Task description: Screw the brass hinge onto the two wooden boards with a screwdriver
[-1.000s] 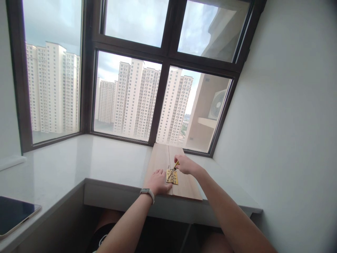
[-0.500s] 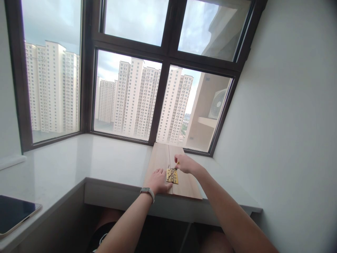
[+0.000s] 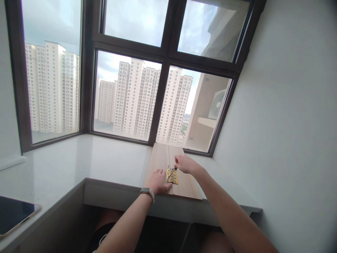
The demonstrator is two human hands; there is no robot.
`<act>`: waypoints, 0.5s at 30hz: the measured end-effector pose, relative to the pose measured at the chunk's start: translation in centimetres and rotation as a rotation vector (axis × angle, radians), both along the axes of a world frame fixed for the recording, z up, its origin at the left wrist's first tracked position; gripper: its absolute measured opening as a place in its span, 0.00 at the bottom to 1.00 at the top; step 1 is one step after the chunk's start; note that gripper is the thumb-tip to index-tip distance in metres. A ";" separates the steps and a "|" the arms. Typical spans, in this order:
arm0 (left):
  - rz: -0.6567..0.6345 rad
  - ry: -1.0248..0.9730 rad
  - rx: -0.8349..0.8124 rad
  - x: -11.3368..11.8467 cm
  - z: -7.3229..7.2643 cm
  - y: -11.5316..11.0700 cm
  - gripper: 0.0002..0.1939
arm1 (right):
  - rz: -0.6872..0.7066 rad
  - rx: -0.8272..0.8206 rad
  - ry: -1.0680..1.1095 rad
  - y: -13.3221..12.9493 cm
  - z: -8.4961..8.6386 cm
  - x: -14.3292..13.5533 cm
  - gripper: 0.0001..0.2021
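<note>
A brass-coloured hinge (image 3: 176,178) with several dark holes lies across the seam between two light wooden boards (image 3: 157,157). My left hand (image 3: 158,182) rests flat on the left board, fingers stretched forward, with its thumb at the near edge of the hinge. Closed around the handle of a screwdriver (image 3: 172,173) is my right hand (image 3: 184,164), just beyond the hinge. The screwdriver's thin shaft slants down to the left over the hinge, its tip near the left side. A small screw-like piece (image 3: 168,166) lies on the boards beyond the hinge.
The boards lie on a white windowsill counter (image 3: 116,160) and reach its front edge. A tablet-like device (image 3: 18,214) is on the counter at the far left. Dark-framed windows (image 3: 126,137) stand behind, and a white wall (image 3: 284,123) rises on the right.
Very little differs. My right hand has turned slightly around the screwdriver handle, and less of its yellow shows. My left hand and the hinge stay in place.
</note>
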State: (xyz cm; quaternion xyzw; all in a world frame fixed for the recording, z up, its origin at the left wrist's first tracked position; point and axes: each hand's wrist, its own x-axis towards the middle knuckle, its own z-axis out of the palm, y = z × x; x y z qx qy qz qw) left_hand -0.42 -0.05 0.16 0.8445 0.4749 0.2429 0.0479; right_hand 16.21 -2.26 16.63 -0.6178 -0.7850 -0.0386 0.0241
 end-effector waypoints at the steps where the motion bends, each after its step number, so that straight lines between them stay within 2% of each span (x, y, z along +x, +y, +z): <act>1: -0.001 -0.002 0.002 0.0 0.0 0.0 0.38 | 0.014 0.000 0.005 0.0 0.0 0.0 0.09; 5: 0.004 0.000 -0.005 -0.1 0.1 -0.1 0.35 | 0.044 -0.012 0.018 -0.1 -0.1 -0.2 0.12; 11: 0.021 0.009 -0.024 -0.1 0.3 -0.1 0.35 | -0.036 0.021 -0.003 -0.3 -0.2 -0.3 0.20; 15: 0.023 0.007 -0.028 -0.1 0.4 -0.3 0.34 | -0.031 -0.019 -0.004 -0.5 0.2 -0.4 0.13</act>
